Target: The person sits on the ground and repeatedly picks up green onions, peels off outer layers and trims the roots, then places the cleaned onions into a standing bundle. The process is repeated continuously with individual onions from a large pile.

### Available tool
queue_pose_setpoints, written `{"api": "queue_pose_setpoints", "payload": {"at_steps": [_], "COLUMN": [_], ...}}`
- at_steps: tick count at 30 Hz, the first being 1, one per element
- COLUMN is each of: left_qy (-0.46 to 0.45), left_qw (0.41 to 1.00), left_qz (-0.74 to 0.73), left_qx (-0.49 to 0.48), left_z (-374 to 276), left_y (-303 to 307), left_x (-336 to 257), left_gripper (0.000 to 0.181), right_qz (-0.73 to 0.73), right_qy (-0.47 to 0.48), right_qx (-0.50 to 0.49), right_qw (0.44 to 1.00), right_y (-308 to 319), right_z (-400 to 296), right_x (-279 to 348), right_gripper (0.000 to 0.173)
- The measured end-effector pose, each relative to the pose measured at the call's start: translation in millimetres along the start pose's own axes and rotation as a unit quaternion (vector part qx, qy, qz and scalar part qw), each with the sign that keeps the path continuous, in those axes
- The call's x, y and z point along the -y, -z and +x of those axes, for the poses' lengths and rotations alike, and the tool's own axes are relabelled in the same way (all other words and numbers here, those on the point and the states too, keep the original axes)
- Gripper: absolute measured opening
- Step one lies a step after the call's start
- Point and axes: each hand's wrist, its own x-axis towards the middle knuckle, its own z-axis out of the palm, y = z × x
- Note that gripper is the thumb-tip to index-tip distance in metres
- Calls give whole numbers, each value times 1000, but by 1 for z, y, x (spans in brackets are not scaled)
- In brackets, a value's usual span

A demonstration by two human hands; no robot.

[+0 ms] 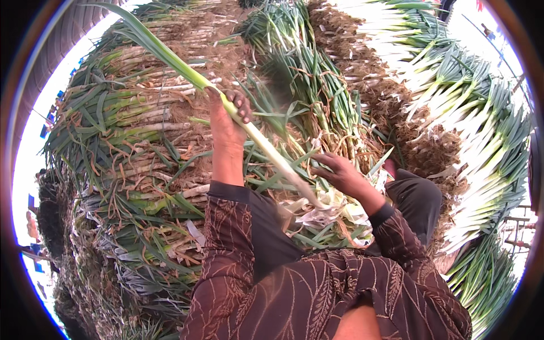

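My left hand (pixel 229 112) grips a long green onion (pixel 265 144) around its pale green shaft. The leaves point up to the far left, and the white root end slants down to the right over my lap. Just right of that root end, my right hand (pixel 338 172) hangs with its fingers apart and holds nothing. Beneath both hands lies a heap of peeled, pale outer leaves (pixel 335 208) mixed with green leaf scraps. Past my right hand rests a bundle of green onions (pixel 327 93) with dry brown leaves at its near end.
Untrimmed onions (pixel 140 127) with dry leaves are piled high on my left. To the right runs a stack of cleaner white-stemmed onions (pixel 450 110), its brown roots (pixel 429 148) facing me. My bent knee (pixel 416 199) sits close beside that stack.
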Motion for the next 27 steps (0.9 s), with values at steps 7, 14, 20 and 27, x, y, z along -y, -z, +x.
{"api": "queue_pose_setpoints", "payload": {"at_steps": [7, 14, 20, 27], "left_qy": [-45, -5, 25, 67], "left_qw": [991, 999, 981, 938], "left_qz": [4, -28, -127, -198], "left_qx": [-124, -23, 146, 277], "left_z": [3, -5, -9, -14], "left_y": [-22, -21, -37, -41], "left_x": [26, 25, 22, 31], "left_gripper": [51, 45, 39, 31], "right_qz": [351, 381, 484, 648], "right_qy": [-89, -165, -286, -242], "right_qx": [-67, -79, 129, 350], "right_qw": [930, 906, 817, 632], "right_y": [-46, -42, -36, -55], "right_z": [28, 30, 36, 21], "right_x": [29, 34, 8, -7], "right_gripper": [20, 22, 17, 20]}}
